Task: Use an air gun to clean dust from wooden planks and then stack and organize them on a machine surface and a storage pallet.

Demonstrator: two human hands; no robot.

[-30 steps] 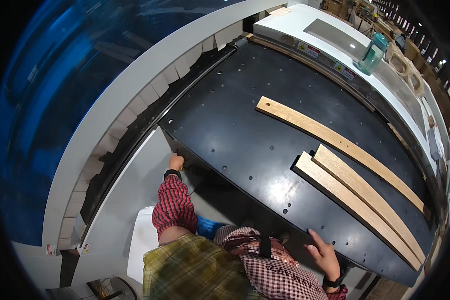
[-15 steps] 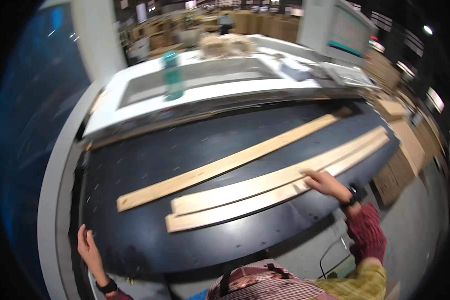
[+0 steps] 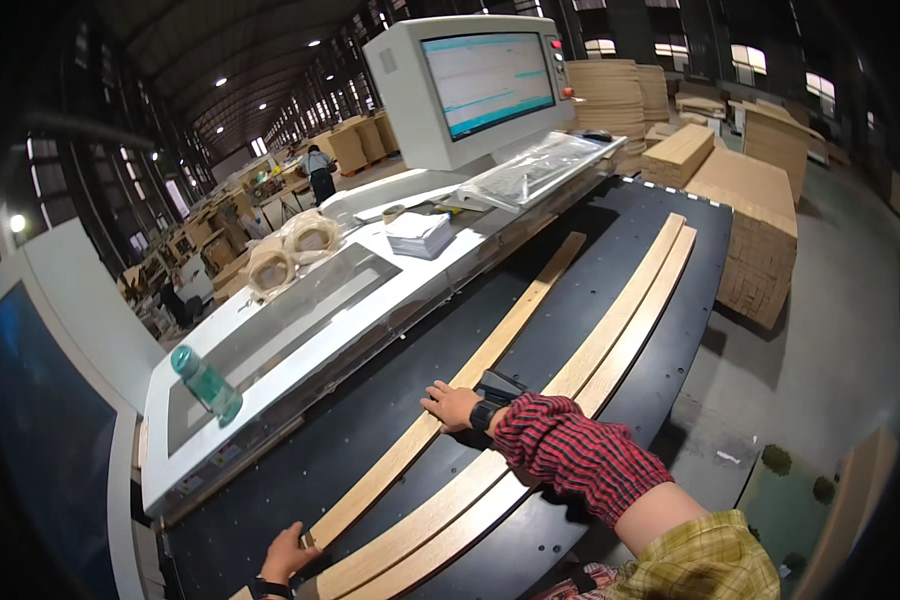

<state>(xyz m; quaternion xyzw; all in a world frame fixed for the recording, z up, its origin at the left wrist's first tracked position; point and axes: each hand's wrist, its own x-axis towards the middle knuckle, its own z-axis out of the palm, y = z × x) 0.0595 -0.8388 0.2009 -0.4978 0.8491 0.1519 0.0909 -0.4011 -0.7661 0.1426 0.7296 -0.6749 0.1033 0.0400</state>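
Three long, pale wooden strips lie on a dark work table. My right hand (image 3: 453, 406) reaches across the nearer pair and closes over the middle of the far wooden strip (image 3: 505, 328), its fingertips at the far edge. At that strip's near-left end, my left hand (image 3: 288, 555) has its fingers and thumb around the tip. Below my right forearm run the other two strips, a middle strip (image 3: 630, 303) and a near strip (image 3: 642, 338), side by side. A dark band with a boxy device sits on my right wrist, and my forearm hides parts of the pair.
Beyond the dark table (image 3: 610, 480) is a white machine ledge (image 3: 310, 385) holding a teal bottle (image 3: 207, 385), tape rolls (image 3: 310, 236) and a paper stack (image 3: 419, 236). A monitor (image 3: 490, 85) stands behind. Stacked boards (image 3: 745, 225) are at the right; a person (image 3: 319, 172) stands far off.
The view has turned right, bringing the monitor into sight. My right hand has gone from the nearer pair to the far strip; my left hand has come from the table's left edge to its end.
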